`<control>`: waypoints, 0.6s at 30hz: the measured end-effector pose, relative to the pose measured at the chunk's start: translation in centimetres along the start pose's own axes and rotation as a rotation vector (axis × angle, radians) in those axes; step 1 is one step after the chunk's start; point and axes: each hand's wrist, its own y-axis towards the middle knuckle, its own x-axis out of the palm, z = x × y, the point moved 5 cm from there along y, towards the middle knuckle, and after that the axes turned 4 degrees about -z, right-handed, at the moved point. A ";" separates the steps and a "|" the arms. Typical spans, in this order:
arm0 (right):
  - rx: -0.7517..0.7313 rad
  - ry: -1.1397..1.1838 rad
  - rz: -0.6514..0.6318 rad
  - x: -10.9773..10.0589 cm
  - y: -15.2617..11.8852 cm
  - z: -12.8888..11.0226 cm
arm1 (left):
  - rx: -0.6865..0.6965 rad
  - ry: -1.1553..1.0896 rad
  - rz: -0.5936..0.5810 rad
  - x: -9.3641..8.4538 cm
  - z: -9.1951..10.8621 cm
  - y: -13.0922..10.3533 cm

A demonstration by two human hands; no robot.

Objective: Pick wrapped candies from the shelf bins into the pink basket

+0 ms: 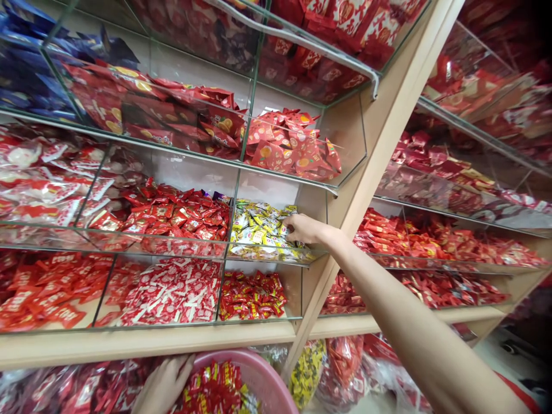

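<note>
My right hand (304, 229) reaches into a shelf compartment of yellow-and-white wrapped candies (254, 227). Its bent fingers are closed at the right side of the pile, on what looks like one of those candies; the fingertips are partly hidden. Low in the view, my left hand (166, 382) is on the left edge of a pink plastic basin (276, 382), gripping its rim, with part of the grip out of sight. Inside the basin lie red-and-yellow wrapped candies (211, 385), with a few yellow-and-white ones at the right.
Clear dividers and front panels (271, 251) bound the compartments. Red-and-yellow candies (252, 293) fill the one below; red candies (185, 213) lie to the left. A wooden upright (321, 293) stands beside my right forearm. Bagged yellow candies (307, 371) sit under the shelf.
</note>
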 end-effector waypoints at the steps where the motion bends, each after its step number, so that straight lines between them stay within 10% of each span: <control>1: 0.000 0.027 0.034 -0.3 -0.1 0.0 | 0.002 0.003 0.004 0.1 -0.1 0.1; 6: 0.135 0.126 0.169 -2.9 -1.5 0.1 | 0.029 0.020 0.038 0.4 -0.7 0.3; 11: 0.466 0.293 -0.112 -2.6 -2.6 0.7 | 0.028 0.036 0.035 0.6 -0.9 0.5; 18: 0.583 0.473 -0.132 -0.7 -1.7 0.0 | 0.016 0.017 0.019 0.4 -0.6 0.4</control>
